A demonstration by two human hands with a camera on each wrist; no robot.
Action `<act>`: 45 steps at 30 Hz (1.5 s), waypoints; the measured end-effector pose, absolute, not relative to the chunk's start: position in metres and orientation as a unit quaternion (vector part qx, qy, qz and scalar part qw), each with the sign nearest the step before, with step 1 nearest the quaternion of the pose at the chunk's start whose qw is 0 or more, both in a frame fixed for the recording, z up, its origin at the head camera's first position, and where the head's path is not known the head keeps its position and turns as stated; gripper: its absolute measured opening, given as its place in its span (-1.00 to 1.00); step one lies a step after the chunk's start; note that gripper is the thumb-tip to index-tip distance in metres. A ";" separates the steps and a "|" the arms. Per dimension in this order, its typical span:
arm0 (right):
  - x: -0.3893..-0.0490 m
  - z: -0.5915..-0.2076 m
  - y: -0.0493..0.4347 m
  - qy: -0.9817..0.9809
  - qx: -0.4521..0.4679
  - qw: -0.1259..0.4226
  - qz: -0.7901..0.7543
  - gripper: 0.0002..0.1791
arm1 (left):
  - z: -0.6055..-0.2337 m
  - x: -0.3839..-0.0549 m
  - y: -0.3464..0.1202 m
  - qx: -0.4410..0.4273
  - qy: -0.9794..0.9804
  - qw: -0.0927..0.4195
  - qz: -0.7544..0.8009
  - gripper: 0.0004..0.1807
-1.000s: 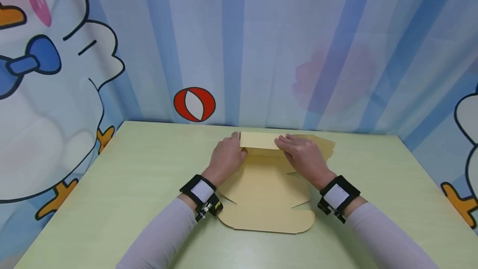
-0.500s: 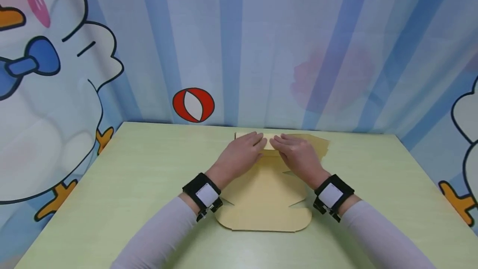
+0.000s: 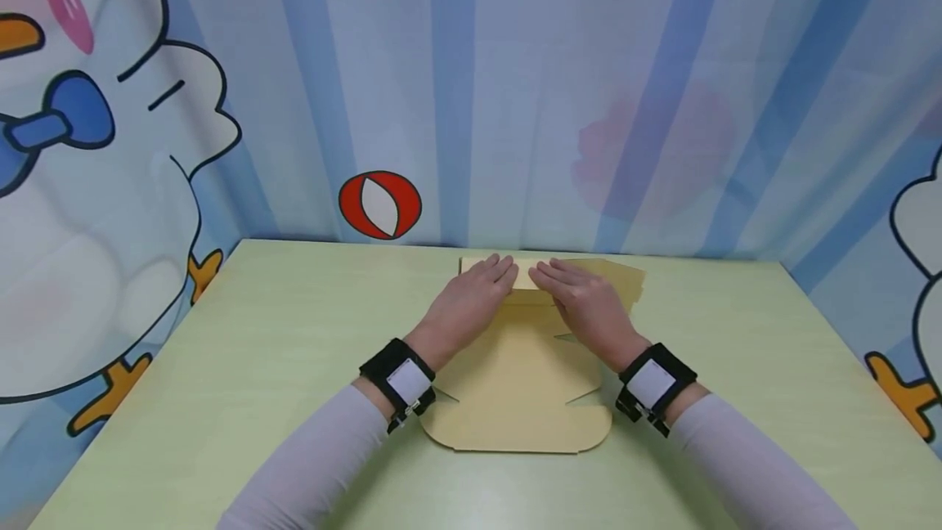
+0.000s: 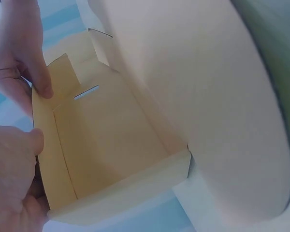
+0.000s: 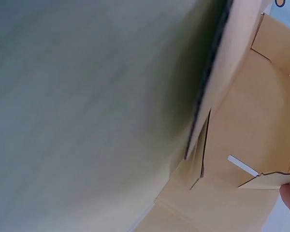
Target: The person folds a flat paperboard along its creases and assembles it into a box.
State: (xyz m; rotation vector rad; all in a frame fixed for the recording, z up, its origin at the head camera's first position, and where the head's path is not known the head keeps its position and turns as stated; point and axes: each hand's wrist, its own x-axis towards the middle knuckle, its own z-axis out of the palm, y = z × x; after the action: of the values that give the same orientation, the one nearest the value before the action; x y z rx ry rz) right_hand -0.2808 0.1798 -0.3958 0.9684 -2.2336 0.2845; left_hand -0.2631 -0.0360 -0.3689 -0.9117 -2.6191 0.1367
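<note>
A partly folded tan cardboard box [image 3: 526,375] lies on the table, its rounded lid panel towards me. At its far side my left hand [image 3: 464,309] pinches the raised wall [image 4: 47,159], thumb on the inner face and fingers over the outside. My right hand [image 3: 594,313] grips the same wall a little to the right, its thumb also inside in the left wrist view. The fingertips of both hands nearly meet over the wall. In the right wrist view only a bit of the right hand shows at the edge. A slot [image 4: 86,92] opens in the box floor.
An unfolded side panel [image 3: 624,278] sticks out behind the right hand. The pale green table [image 3: 316,309] runs back to a striped blue curtain [image 3: 508,105] with printed cartoon figures. Each wrist wears a black strap [image 3: 397,379] with a camera.
My left hand has moved from the wall's left corner towards its middle, closer to the right hand. The right hand holds nearly the same place. Over the last half second little differs.
</note>
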 end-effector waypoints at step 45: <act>-0.279 -0.397 0.169 -0.915 0.249 0.183 0.259 -0.59 | -0.371 -0.272 -0.052 -0.296 -0.937 0.185 -0.016 -0.57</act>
State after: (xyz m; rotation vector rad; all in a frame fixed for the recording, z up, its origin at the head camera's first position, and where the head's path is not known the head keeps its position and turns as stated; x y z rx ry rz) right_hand -0.2793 0.1689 -0.3966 0.7032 -2.5810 0.7317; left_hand -0.2718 -0.0517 -0.3710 -0.8340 -2.6410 -0.0443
